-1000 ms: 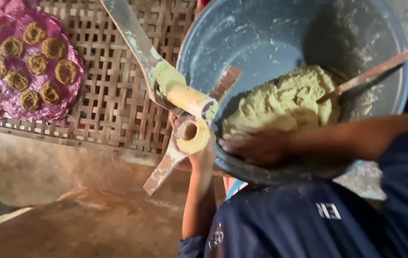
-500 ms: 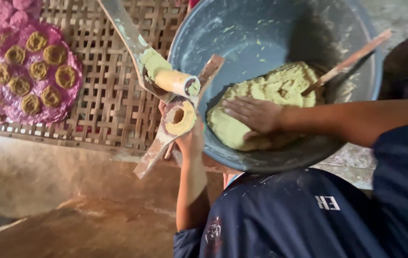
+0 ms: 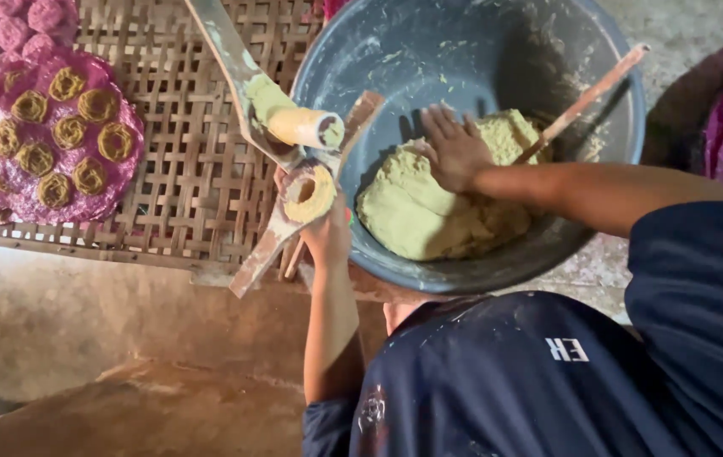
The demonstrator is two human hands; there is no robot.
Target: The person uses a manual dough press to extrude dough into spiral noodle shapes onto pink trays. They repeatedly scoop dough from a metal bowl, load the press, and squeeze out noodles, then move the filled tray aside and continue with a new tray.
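Yellow-green dough mound [image 3: 438, 211] fills the big grey bowl [image 3: 378, 59] right of centre; my right hand [image 3: 453, 151] lies spread flat on it. Just left, my left hand [image 3: 328, 235] grips the wooden hand press [image 3: 294, 169] over the woven bamboo mat [image 3: 184, 144].

No packages, signs or screens appear anywhere in view. The only label-like marks are two prints on the dark blue shirt [image 3: 539, 381] at the near edge of the scene: a small white lettered mark [image 3: 566, 348] on the right part of its back, and a fainter, pale, roughly round emblem [image 3: 372, 412] on the sleeve to the left of it, partly creased and too dim to make out in detail.
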